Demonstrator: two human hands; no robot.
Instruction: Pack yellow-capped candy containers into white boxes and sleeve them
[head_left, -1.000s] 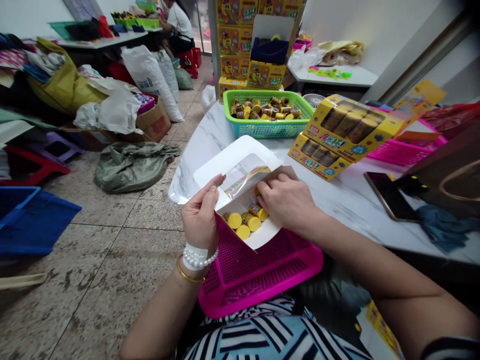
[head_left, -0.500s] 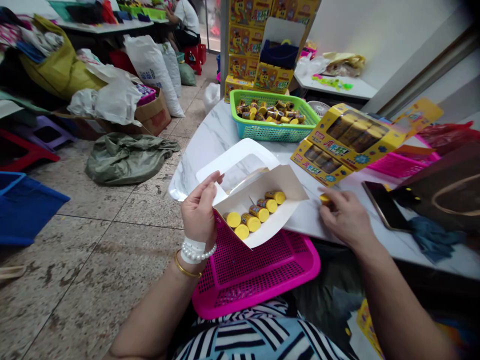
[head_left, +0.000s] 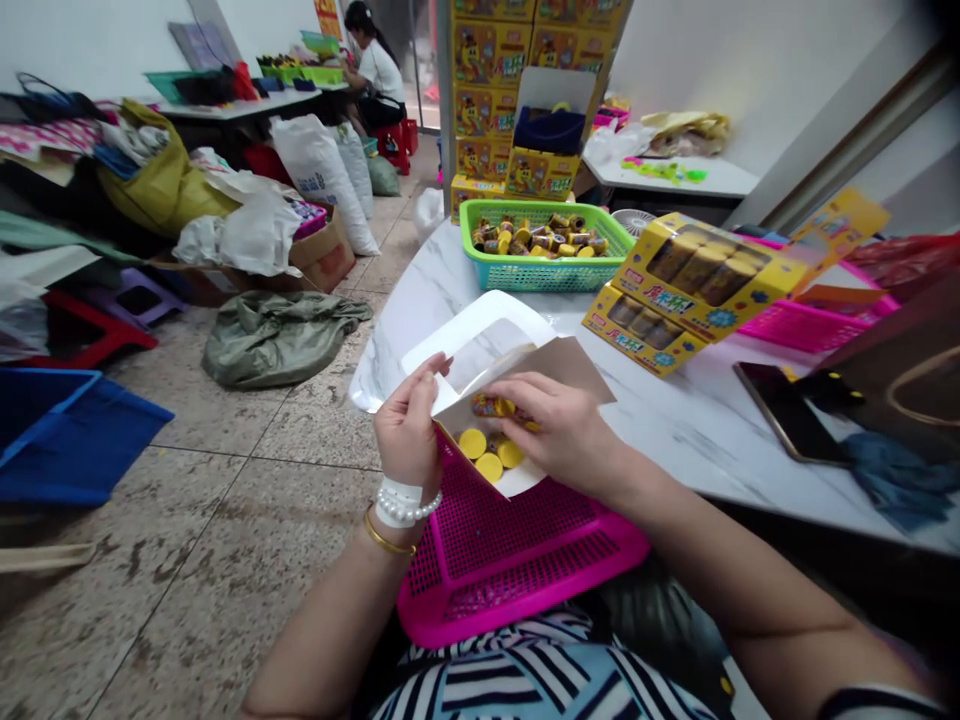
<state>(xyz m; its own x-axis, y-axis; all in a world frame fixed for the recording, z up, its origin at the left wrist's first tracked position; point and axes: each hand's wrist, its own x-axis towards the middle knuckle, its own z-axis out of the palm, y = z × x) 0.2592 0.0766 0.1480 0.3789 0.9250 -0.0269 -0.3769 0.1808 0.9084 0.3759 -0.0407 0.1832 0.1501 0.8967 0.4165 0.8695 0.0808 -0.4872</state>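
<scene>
My left hand (head_left: 411, 420) pinches the near-left edge of an open cardboard box (head_left: 581, 375), tilted so its inside faces me. Several small cylinders with yellow caps (head_left: 489, 467) lie inside it. Over the box mouth, my right hand (head_left: 551, 420) grips one small yellow-capped tub (head_left: 492, 405), held lengthwise, and its fingers hide part of the contents. Under the box, a magenta plastic basket (head_left: 525, 600) sits in front of my body, its near rim by my lap.
On the marble-patterned table (head_left: 675, 430) stand a green basket (head_left: 480, 270) of similar tubs, two yellow window boxes (head_left: 667, 290) and a phone (head_left: 787, 410). Stacked yellow cartons (head_left: 491, 60) rise behind. Left on the floor are a blue bin (head_left: 82, 440) and sacks (head_left: 315, 180). A person (head_left: 379, 75) sits far back.
My right hand has moved left from beside the window boxes to the open box, bringing a tub into it. My left hand keeps its hold. The view has shifted slightly.
</scene>
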